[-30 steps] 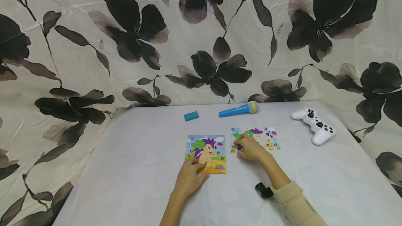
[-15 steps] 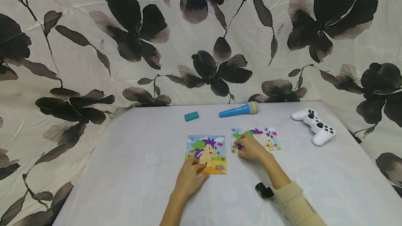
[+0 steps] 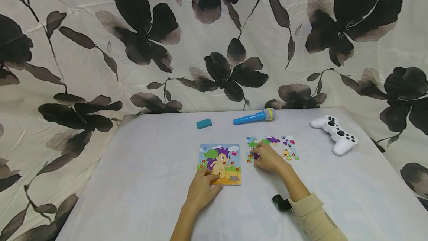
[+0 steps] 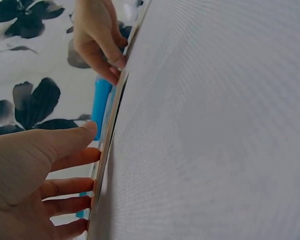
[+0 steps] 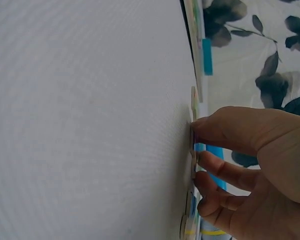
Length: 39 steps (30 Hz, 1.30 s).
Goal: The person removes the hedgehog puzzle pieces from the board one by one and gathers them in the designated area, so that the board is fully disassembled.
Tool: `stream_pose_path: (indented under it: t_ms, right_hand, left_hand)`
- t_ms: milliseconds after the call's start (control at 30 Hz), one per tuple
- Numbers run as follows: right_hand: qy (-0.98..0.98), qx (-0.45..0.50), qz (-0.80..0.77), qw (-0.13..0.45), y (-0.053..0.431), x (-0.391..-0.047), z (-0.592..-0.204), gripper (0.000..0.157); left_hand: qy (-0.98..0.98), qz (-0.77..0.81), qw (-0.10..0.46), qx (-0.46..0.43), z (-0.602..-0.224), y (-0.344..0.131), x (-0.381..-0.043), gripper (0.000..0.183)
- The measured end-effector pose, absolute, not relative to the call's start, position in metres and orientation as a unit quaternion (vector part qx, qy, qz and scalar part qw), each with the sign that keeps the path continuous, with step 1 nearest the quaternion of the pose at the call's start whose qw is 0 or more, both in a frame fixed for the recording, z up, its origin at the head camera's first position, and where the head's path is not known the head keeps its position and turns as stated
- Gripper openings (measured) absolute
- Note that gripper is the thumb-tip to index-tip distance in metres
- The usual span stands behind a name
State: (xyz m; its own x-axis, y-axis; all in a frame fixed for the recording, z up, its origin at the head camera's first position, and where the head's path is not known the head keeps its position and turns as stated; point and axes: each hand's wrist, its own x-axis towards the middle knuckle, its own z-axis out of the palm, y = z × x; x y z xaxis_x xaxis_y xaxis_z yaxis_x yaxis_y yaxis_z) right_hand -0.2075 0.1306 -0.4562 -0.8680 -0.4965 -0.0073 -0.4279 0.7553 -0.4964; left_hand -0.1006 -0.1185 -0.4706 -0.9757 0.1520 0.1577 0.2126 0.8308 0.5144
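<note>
My left hand [image 3: 202, 189] rests with its fingers on the lower left of a square picture puzzle [image 3: 224, 159] showing a purple-haired hedgehog with a green leaf. In the left wrist view this left hand [image 4: 35, 175] has its straight fingertips along the edge of the puzzle board [image 4: 106, 145]. To the right lie loose puzzle pieces [image 3: 289, 145] in rows. Over their left part, my right hand [image 3: 266, 158] pinches a puzzle piece [image 3: 255, 156], mostly hidden under it. The right wrist view shows thumb and bent fingers of the right hand [image 5: 250, 165] at thin pieces on the table.
A blue toy microphone [image 3: 250, 117] and a teal block [image 3: 204, 124] lie toward the back edge of the white table [image 3: 143, 181]. A white game controller [image 3: 334, 134] is at the right. Behind hangs a floral cloth [image 3: 187, 40].
</note>
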Motion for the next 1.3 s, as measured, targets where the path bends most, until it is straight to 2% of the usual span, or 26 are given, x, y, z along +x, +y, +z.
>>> stream_pose_path:
  t_ms: [500,800,1167,1300]
  right_hand:
    - [0.916,-0.242,-0.318,0.031,0.124,-0.208,-0.458,0.025]
    - [0.885,-0.284,-0.364,0.064,0.103,-0.208,-0.458,0.028]
    - [0.879,-0.303,-0.349,0.114,0.070,-0.202,-0.457,0.041]
    - [0.885,-0.300,-0.331,0.131,0.061,-0.197,-0.458,0.041]
  left_hand:
    - [-0.958,-0.263,0.061,-0.100,-0.471,-0.117,-0.102,0.034]
    - [-0.969,-0.222,0.051,-0.096,-0.471,-0.110,-0.104,0.040]
    - [-0.978,-0.188,0.040,-0.079,-0.467,-0.105,-0.109,0.034]
    - [-0.979,-0.185,0.038,-0.074,-0.466,-0.104,-0.109,0.031]
